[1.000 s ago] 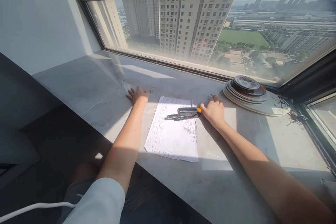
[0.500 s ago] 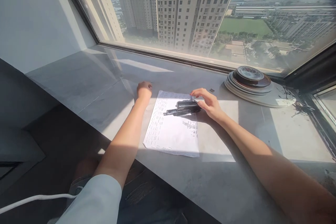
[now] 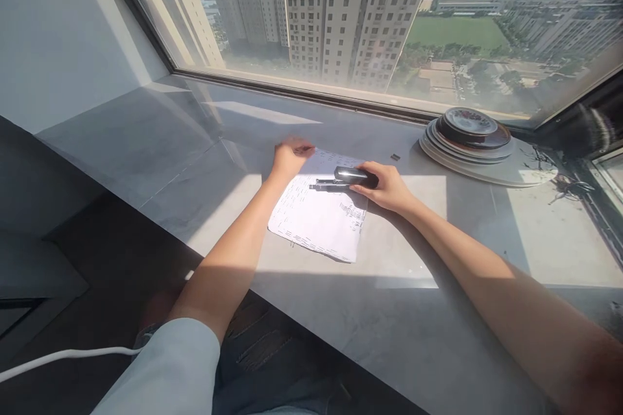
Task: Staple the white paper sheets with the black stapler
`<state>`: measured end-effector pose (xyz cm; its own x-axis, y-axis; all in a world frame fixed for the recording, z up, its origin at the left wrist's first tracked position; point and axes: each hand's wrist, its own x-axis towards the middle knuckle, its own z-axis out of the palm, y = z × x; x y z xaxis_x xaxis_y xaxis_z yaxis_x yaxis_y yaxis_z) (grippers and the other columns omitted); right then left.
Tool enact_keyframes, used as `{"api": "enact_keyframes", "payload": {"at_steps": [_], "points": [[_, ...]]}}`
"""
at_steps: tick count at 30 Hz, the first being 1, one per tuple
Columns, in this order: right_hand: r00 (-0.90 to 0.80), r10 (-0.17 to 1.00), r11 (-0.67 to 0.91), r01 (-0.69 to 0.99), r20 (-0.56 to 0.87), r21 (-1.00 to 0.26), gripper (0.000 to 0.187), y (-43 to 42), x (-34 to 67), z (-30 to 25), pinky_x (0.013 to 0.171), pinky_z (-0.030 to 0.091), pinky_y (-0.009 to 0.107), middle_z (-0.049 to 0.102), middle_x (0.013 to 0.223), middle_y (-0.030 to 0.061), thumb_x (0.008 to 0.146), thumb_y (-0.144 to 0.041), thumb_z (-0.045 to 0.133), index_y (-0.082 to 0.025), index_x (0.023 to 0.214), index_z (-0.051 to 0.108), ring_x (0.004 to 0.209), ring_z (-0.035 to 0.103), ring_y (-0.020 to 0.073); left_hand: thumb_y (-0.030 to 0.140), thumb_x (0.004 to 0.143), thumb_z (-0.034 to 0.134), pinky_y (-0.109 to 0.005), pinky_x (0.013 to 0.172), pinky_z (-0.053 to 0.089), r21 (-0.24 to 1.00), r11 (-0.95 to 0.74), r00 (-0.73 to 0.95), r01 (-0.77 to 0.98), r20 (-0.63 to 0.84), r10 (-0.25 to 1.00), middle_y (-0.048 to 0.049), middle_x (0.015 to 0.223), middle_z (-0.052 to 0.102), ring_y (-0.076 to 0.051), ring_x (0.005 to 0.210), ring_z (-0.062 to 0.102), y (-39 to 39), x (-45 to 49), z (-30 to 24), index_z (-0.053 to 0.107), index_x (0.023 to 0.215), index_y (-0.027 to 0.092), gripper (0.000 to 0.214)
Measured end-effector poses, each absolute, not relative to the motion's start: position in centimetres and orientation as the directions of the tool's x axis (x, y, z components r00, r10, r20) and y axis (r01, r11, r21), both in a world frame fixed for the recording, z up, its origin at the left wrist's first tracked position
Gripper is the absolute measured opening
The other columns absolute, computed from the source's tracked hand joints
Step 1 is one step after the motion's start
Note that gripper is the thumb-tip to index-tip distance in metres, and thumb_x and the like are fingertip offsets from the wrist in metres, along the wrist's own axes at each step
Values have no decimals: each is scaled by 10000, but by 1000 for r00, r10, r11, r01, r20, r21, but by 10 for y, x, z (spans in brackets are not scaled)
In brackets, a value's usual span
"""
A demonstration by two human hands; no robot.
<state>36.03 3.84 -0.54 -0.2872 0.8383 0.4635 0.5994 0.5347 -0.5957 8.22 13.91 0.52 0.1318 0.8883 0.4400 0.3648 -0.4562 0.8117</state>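
White sheets of paper (image 3: 311,220), lined with many staple-like dashes along the left, far and near edges, lie on the grey stone ledge. My left hand (image 3: 292,157) is at their far left corner, its fingers closed there and slightly blurred. Over the right part of the paper, my right hand (image 3: 382,185) is wrapped round the rear of a black stapler (image 3: 348,176). The stapler's jaws point left and stand apart, upper arm above the base. My fingers hide its back end.
A small dark strip, perhaps staples (image 3: 396,157), lies beyond my right hand. A stack of plates (image 3: 464,142) stands at the far right by the window, with dry twigs (image 3: 569,187) beside it. The ledge's front edge (image 3: 311,327) drops away near my body.
My left hand has moved from beside the paper to its far left corner. My right hand has closed round the stapler, which was lying on the paper. The paper has shifted away from me.
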Motion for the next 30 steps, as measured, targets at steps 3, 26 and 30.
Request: {"api": "enact_keyframes", "payload": {"at_steps": [3, 26, 30], "points": [[-244, 868, 485, 609, 433, -628, 344, 40, 361, -5, 895, 573, 448, 799, 1040, 88, 855, -453, 797, -206, 1090, 752, 922, 733, 296, 240, 821, 850, -367, 952, 586, 885, -402, 298, 235, 328, 896, -94, 1028, 812, -242, 996, 747, 129, 93, 1, 840, 911, 183, 107], [-232, 888, 449, 620, 396, -644, 348, 39, 360, -2, 843, 559, 403, 780, 967, 65, 833, -470, 811, -200, 1039, 734, 880, 722, 275, 274, 785, 912, -403, 989, 636, 991, -114, 467, -66, 132, 874, -114, 988, 829, -266, 1009, 807, 118, 96, 8, 847, 973, 148, 236], [-232, 890, 446, 623, 393, -643, 348, 39, 360, -1, 838, 557, 410, 781, 969, 73, 828, -466, 810, -197, 1036, 736, 881, 721, 278, 307, 873, 879, -423, 935, 668, 998, -57, 461, -16, 58, 885, -126, 934, 817, -243, 884, 813, 123, 95, 4, 826, 1068, 129, 269]]}}
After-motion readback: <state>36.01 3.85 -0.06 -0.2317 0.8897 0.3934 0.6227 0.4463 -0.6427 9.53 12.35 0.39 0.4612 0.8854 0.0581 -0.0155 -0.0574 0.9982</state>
